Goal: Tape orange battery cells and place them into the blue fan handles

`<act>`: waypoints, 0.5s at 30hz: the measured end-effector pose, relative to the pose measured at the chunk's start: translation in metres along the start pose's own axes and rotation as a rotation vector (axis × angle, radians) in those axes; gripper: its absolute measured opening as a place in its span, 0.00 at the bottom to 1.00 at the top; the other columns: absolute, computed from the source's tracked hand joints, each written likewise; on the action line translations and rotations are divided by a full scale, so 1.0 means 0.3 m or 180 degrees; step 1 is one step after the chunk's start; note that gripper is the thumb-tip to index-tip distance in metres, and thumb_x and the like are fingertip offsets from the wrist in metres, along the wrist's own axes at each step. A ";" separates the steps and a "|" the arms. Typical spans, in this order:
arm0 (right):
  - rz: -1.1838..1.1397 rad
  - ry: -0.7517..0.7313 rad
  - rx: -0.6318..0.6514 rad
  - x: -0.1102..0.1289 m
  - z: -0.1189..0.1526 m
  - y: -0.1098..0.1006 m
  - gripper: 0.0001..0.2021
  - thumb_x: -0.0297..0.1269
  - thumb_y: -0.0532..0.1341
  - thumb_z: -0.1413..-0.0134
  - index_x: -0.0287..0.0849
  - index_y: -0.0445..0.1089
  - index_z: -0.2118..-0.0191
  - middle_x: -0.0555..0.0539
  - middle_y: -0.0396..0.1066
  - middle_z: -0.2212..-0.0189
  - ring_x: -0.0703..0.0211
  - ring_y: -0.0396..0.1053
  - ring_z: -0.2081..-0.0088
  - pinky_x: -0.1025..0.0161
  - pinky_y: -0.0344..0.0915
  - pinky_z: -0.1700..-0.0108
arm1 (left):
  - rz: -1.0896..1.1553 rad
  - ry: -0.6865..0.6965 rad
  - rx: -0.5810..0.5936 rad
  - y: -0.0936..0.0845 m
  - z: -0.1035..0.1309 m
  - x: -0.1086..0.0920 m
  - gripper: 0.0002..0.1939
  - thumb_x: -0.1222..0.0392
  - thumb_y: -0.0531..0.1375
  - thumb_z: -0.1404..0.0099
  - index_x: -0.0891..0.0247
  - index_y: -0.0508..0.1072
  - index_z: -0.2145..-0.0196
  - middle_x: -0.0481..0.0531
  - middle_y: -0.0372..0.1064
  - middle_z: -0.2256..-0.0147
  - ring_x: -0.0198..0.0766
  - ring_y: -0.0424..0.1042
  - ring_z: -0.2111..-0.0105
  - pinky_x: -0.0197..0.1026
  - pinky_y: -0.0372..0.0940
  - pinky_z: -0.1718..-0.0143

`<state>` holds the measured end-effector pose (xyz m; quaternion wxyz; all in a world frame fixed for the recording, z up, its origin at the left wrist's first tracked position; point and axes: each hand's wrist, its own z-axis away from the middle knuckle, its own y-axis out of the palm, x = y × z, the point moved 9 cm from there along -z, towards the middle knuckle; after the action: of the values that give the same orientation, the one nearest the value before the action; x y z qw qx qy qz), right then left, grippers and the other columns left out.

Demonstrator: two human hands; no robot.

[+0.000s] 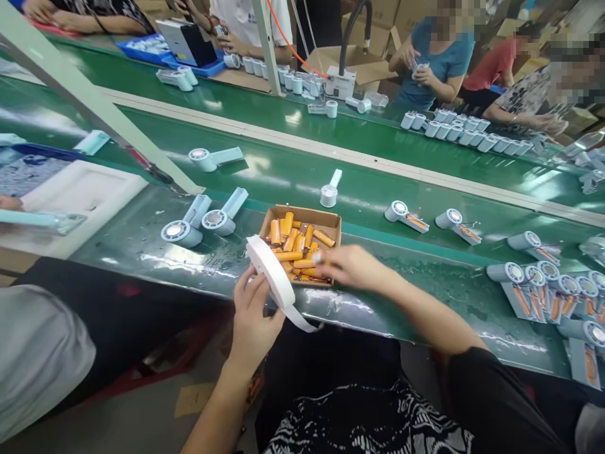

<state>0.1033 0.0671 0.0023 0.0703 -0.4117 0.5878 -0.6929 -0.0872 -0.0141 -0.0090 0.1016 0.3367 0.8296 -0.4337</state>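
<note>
My left hand [255, 315] grips a roll of white tape [273, 272] at the bench's front edge, and a loose strip of tape hangs from the roll's lower side. Just beyond the roll lies an open cardboard box [331, 221] holding several orange battery cells [293, 241]. My right hand [352, 266] is over the box's right side, its fingers pressed together near the cells and slightly blurred. Something small and whitish shows at those fingertips, too smeared to name.
Two grey-blue fan units [182, 233] lie left of the box. Several units with orange cells [534, 284] crowd the right. More stand on the green conveyor [283, 170]. A slanted metal post [94, 94] rises at left. Co-workers sit across, and a person's hand [10, 203] shows at far left.
</note>
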 end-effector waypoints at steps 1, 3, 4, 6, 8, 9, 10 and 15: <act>0.0323 0.0347 -0.0012 -0.046 -0.070 -0.022 0.10 0.41 0.62 0.26 0.43 0.79 0.51 0.41 0.83 0.59 0.48 0.81 0.57 0.59 0.73 0.56 | -0.0011 0.0007 -0.0020 -0.006 0.011 -0.005 0.28 0.68 0.66 0.29 0.52 0.67 0.36 0.58 0.73 0.44 0.60 0.63 0.29 0.66 0.68 0.31; 0.0921 0.0900 0.0239 -0.118 -0.189 -0.025 0.12 0.33 0.60 0.27 0.36 0.76 0.46 0.31 0.82 0.53 0.39 0.81 0.50 0.52 0.74 0.52 | -0.0011 0.0064 -0.0031 -0.010 0.024 -0.029 0.28 0.70 0.66 0.30 0.53 0.67 0.36 0.58 0.73 0.45 0.60 0.62 0.29 0.67 0.67 0.31; 0.1110 0.1073 0.0369 -0.141 -0.233 -0.019 0.12 0.29 0.59 0.29 0.33 0.76 0.46 0.28 0.81 0.52 0.37 0.80 0.49 0.50 0.75 0.51 | -0.0012 0.0113 -0.0029 -0.011 0.026 -0.044 0.27 0.70 0.65 0.30 0.54 0.67 0.37 0.59 0.73 0.45 0.61 0.62 0.29 0.67 0.67 0.32; 0.1206 0.1139 0.0523 -0.160 -0.287 -0.002 0.13 0.25 0.59 0.32 0.32 0.78 0.48 0.28 0.81 0.52 0.36 0.80 0.48 0.49 0.75 0.49 | -0.0019 0.0221 -0.0006 -0.011 0.026 -0.074 0.24 0.71 0.64 0.29 0.57 0.69 0.39 0.60 0.74 0.46 0.61 0.62 0.29 0.67 0.69 0.33; 0.1016 0.1044 0.0373 -0.167 -0.287 -0.014 0.14 0.26 0.60 0.33 0.36 0.78 0.46 0.32 0.82 0.51 0.38 0.80 0.48 0.49 0.75 0.47 | -0.0032 0.0364 0.0037 -0.013 0.029 -0.102 0.21 0.73 0.63 0.29 0.60 0.71 0.42 0.61 0.75 0.47 0.62 0.62 0.30 0.66 0.69 0.34; 0.0715 0.0994 0.0118 -0.171 -0.262 -0.039 0.16 0.28 0.61 0.33 0.38 0.77 0.43 0.35 0.82 0.50 0.41 0.80 0.48 0.49 0.75 0.46 | -0.0020 0.0462 0.0088 -0.012 0.034 -0.117 0.19 0.74 0.62 0.29 0.62 0.72 0.43 0.61 0.76 0.48 0.62 0.62 0.30 0.65 0.69 0.34; 0.0231 0.0932 -0.0242 -0.175 -0.220 -0.073 0.17 0.31 0.63 0.34 0.40 0.76 0.41 0.37 0.82 0.49 0.43 0.80 0.48 0.49 0.75 0.44 | 0.0007 0.0564 0.0153 -0.009 0.042 -0.133 0.19 0.75 0.61 0.30 0.62 0.73 0.44 0.60 0.77 0.49 0.62 0.62 0.30 0.65 0.68 0.34; -0.2652 0.0714 -0.1937 -0.189 0.165 -0.165 0.16 0.45 0.74 0.43 0.45 0.78 0.52 0.44 0.83 0.51 0.53 0.81 0.52 0.54 0.80 0.48 | 0.0218 0.0787 0.0376 0.018 0.094 -0.188 0.16 0.76 0.61 0.30 0.61 0.78 0.49 0.56 0.80 0.53 0.58 0.65 0.34 0.58 0.67 0.37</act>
<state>0.1915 0.0774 0.0163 -0.3972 -0.5355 0.5528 -0.4999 -0.0447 -0.0607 -0.0038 -0.0066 0.4211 0.7969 -0.4332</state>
